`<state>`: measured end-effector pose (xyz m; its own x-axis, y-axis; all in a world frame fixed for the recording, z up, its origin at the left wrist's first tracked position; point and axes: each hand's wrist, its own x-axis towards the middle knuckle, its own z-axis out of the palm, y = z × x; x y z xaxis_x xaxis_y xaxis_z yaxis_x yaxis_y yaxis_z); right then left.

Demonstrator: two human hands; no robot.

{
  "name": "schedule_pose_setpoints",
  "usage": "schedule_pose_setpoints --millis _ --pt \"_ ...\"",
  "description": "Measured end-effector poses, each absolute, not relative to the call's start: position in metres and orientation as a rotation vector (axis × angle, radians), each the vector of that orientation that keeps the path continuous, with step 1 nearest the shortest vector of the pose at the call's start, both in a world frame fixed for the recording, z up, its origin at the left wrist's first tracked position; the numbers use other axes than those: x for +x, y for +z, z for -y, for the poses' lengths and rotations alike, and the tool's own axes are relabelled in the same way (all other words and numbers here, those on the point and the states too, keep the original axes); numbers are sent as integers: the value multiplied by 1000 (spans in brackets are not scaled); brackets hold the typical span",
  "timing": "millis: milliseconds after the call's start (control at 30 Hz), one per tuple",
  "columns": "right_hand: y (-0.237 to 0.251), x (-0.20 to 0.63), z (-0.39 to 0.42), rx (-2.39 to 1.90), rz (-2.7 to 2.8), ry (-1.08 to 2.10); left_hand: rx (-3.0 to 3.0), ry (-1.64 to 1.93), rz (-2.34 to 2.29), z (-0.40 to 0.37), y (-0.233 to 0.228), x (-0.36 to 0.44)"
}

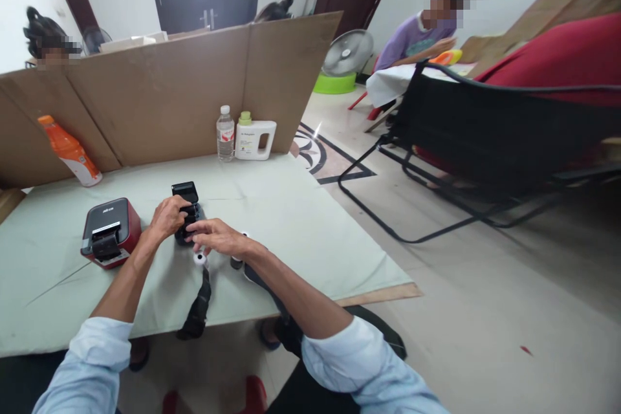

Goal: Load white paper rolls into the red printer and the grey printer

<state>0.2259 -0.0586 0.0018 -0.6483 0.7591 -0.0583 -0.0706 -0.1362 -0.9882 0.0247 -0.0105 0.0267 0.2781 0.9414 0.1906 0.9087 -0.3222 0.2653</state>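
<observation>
A small black device [185,191] stands on the table with its lid raised. My left hand [169,217] is at its left side, fingers curled over the open body and closed on it. From the right, my right hand [217,235] reaches over the device's near side with fingers apart, and no held thing shows in it. Just below those fingers lies a white-cored roll [200,259], with a black ribbon strip [198,307] trailing toward the table's front edge. A second small roll [236,263] is partly hidden behind my right forearm. The device's inside is mostly covered by my fingers.
A red-and-black label printer [110,233] sits at left. An orange bottle [70,150], a water bottle [225,134] and a white jug [255,140] stand against the cardboard screen [169,100]. At right are a black folding chair [466,123] and a seated person [417,39].
</observation>
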Motion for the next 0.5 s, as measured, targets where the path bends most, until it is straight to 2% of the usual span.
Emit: schedule_pose_setpoints --millis 500 --pt "1 229 55 -817 1466 1863 2341 351 -1822 -8 8 27"
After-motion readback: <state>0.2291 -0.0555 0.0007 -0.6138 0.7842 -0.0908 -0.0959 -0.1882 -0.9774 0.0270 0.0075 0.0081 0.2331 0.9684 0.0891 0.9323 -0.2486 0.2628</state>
